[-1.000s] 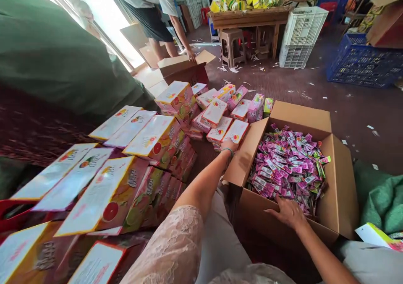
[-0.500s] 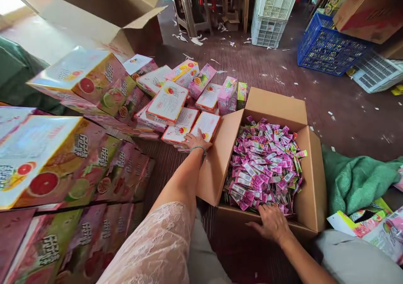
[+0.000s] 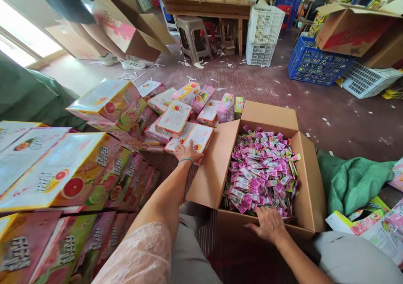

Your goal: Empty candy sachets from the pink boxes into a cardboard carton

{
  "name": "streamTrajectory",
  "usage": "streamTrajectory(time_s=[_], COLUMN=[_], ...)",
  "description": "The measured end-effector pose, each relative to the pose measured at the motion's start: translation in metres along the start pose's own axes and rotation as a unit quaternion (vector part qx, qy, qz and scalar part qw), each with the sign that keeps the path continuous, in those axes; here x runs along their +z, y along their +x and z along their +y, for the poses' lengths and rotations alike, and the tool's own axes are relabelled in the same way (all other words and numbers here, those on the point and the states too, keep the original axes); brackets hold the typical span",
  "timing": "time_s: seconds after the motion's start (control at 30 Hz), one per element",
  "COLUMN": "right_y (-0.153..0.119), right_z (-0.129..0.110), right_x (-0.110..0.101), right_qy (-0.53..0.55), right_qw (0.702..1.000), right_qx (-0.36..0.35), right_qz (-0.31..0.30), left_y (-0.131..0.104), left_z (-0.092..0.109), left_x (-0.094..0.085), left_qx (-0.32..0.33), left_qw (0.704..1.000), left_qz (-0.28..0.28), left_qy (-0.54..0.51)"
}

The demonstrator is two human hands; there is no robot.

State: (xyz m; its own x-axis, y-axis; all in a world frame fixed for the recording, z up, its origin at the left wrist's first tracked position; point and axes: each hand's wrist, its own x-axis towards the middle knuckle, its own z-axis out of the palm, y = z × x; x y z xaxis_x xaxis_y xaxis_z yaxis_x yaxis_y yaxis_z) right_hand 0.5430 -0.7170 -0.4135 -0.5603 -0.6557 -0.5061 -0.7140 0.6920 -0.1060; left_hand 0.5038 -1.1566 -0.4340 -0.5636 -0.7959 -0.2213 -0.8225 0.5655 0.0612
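Observation:
An open cardboard box sits on the floor in front of me, filled with several small pink and green sachets. My right hand rests on its near rim, fingers spread over the nearest sachets. My left hand, a green band at the wrist, lies on a small flat white-topped carton just left of the box. Several more small pink cartons lie scattered behind it.
Large fruit-printed cartons are stacked at my left. A green sack lies right of the box. Further back stand a blue crate, white crates, a stool, a wooden table and another person's legs.
The view tilted up, bringing the table and another person's legs into sight. My left hand stays on the small carton; my right hand stays at the box's near rim.

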Motion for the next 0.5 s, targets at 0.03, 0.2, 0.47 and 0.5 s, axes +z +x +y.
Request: streamTrajectory(time_s=[0.03, 0.2, 0.47, 0.5], right_y=[0.0, 0.001, 0.001, 0.001], right_z=[0.0, 0.001, -0.001, -0.001], right_x=[0.0, 0.0, -0.009, -0.009], right_qy=[0.001, 0.006, 0.015, 0.017], right_qw=[1.0, 1.0, 1.0, 1.0], right_qx=[-0.002, -0.011, -0.018, -0.018], right_qz=[0.002, 0.018, 0.018, 0.02], left_y=[-0.001, -0.016, -0.07, -0.08], left_z=[-0.004, -0.023, -0.056, -0.055], left_x=[-0.008, -0.051, -0.119, -0.125], left_qx=[0.001, 0.022, 0.002, -0.023], left_qw=[1.0, 0.994, 0.984, 0.976], left_qz=[0.014, 0.11, 0.148, 0.124], left_qy=[0.0, -0.003, -0.094, -0.176])
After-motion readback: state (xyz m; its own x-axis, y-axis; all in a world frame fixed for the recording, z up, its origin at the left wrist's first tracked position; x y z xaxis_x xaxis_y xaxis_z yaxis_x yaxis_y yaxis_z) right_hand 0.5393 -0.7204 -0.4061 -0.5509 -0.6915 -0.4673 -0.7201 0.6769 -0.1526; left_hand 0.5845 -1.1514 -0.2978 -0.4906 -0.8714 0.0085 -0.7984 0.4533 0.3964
